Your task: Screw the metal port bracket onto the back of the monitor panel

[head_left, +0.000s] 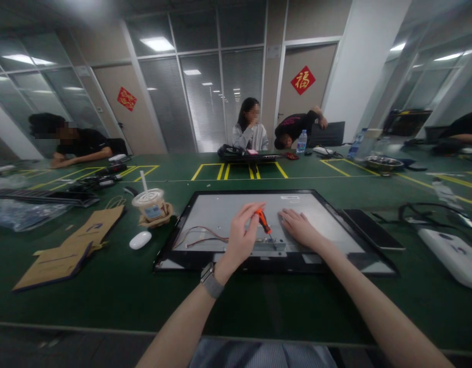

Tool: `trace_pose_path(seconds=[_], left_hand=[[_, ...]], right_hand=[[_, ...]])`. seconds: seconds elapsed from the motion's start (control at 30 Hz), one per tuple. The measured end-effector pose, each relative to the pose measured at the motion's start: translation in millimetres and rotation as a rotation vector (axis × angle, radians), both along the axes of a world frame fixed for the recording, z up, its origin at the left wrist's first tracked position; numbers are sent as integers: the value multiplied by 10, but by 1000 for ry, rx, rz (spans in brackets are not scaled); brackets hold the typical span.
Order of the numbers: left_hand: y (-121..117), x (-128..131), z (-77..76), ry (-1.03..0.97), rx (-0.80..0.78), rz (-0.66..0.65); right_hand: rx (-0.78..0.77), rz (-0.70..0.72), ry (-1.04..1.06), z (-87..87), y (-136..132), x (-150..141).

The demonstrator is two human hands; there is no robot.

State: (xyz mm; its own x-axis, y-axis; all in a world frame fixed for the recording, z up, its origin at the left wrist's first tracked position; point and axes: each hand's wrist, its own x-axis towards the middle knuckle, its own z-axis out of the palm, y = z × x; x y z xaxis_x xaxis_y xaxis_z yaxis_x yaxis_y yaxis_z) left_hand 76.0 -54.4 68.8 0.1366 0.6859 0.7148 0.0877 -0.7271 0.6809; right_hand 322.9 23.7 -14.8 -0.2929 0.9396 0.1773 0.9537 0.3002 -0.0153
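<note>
The green table (pixel 117 306) is spanning the full width of my view, with yellow lines marking its far part. The flat panel (pixel 324 263) is lying on it directly in front of me, its black border framing a pale grey back plate that is facing up. To the left of the panel, a brown paper bag (pixel 88 232) is lying flat on the table. To the right, a dark flat slab (pixel 374 228) is resting just beside the border, and a white rounded device (pixel 450 255) is sitting farther out.

My right hand (pixel 299 227) is gripping nothing; it is lying palm down on the back plate, fingers extended. My left hand (pixel 243 232) is closing its fingers around the handle of an orange and black screwdriver (pixel 264 222). The tool is tilting, its shaft pointing down to a metal bracket (pixel 264 247) near the panel's near edge; whether the tip is seating in a screw, I cannot tell.

A lidded cup (pixel 149 204) is standing in a cardboard holder (pixel 165 214) near the panel's left side. A white mouse (pixel 140 239) is lying in front of it. Thin wires (pixel 205 238) are running across the plate toward the bracket.
</note>
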Motion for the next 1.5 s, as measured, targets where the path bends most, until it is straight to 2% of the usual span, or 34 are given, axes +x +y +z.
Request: trace_pose_path(seconds=[0.07, 0.23, 0.43, 0.6, 0.83, 1.0, 1.17, 1.37, 1.5], left_hand=[[-3, 4, 14, -3, 12, -9], [-33, 29, 30, 11, 71, 62], [-61, 47, 18, 41, 60, -66], [-15, 12, 13, 23, 77, 43], [-21, 7, 42, 20, 23, -44], [-1, -2, 37, 10, 39, 50], [28, -14, 22, 29, 18, -29], [21, -11, 0, 28, 47, 75], [-3, -6, 14, 41, 31, -31]], right_hand=[[-5, -5, -2, -1, 7, -2], [-21, -27, -14, 31, 5, -32], [-12, -27, -39, 65, -17, -65], [-10, -27, -57, 37, 2, -51], [-3, -16, -44, 34, -6, -50], [3, -22, -30, 54, -27, -63], [-31, -25, -38, 72, -29, -69], [-36, -24, -45, 84, -33, -76], [-11, -14, -58, 49, -15, -59]])
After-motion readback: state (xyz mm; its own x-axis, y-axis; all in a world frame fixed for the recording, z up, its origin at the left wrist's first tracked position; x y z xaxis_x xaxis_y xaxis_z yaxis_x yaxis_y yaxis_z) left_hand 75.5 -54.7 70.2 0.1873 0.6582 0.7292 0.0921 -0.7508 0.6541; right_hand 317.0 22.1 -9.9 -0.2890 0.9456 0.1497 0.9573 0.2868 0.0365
